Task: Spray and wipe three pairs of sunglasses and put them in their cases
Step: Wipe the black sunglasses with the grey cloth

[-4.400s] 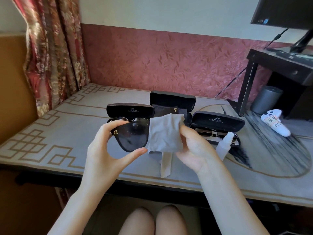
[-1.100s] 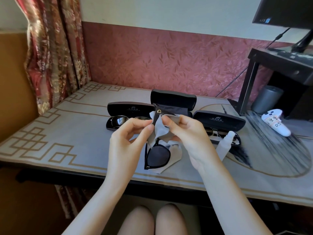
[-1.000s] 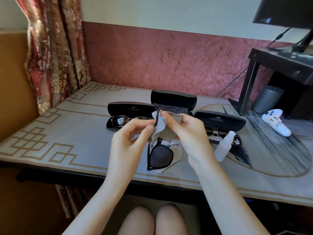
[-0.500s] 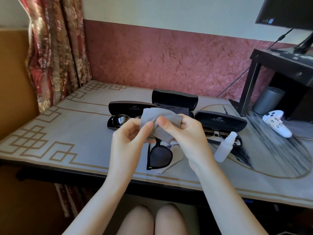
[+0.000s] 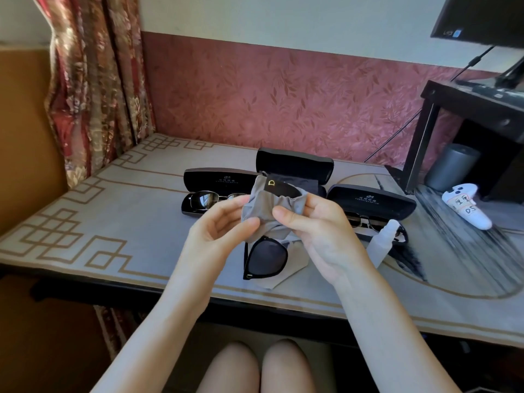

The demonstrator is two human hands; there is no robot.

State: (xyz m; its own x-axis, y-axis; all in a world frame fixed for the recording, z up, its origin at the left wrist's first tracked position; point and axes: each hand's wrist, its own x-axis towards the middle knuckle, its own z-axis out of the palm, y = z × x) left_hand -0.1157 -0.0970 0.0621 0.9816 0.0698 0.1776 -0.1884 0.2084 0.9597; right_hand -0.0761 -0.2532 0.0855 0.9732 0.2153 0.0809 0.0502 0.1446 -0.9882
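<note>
Patterned table [image 5: 113, 222], sunglasses [image 5: 209, 199] [image 5: 365, 221] in two open cases [image 5: 221, 180] [image 5: 371, 199], hands [image 5: 218, 236] [image 5: 323, 236] pinching cloth [image 5: 261, 205] over black pair [image 5: 266, 256]

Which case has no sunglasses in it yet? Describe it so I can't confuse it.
On the patterned table, three open black cases stand mid-table. It is the middle case, set farthest back; unlike the left case and right case, no sunglasses show in it.

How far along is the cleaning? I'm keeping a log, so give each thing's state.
Black sunglasses: held up, one arm wrapped in cloth.
Cloth: bunched, pinched by left hand and right hand.
Left case: open, holds second pair.
Middle case: open.
Right case: open, holds third pair.
Spray bottle: standing on table, untouched.
</note>
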